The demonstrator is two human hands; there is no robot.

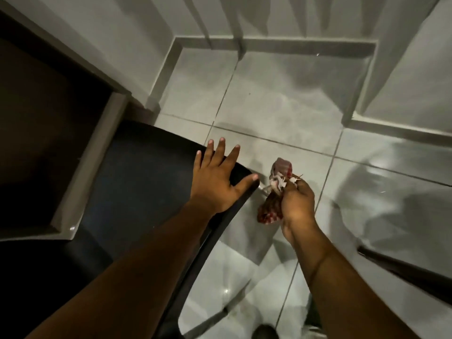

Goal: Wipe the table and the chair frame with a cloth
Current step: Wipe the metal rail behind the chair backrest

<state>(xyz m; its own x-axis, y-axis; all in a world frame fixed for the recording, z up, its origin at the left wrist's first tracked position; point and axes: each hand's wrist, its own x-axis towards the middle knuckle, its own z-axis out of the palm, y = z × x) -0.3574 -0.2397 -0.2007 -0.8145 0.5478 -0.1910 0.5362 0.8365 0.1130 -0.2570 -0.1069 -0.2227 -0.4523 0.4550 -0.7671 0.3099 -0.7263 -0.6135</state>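
A dark chair (137, 187) with a black seat stands at the left, its frame edge running down toward the bottom of the view. My left hand (215, 179) lies flat on the seat's front right corner, fingers spread and holding nothing. My right hand (297, 204) hovers just right of that corner, closed around a bunched red and white checked cloth (276, 189). The cloth hangs over the floor, close to the chair corner; I cannot tell if it touches it. A dark table (36, 123) with a pale edge fills the far left.
Glossy white floor tiles (281, 106) spread ahead and to the right. White walls with a skirting board close a corner at the top. A dark bar (403, 272), perhaps another chair's leg, crosses the lower right. A dark shoe tip (265, 332) shows at the bottom.
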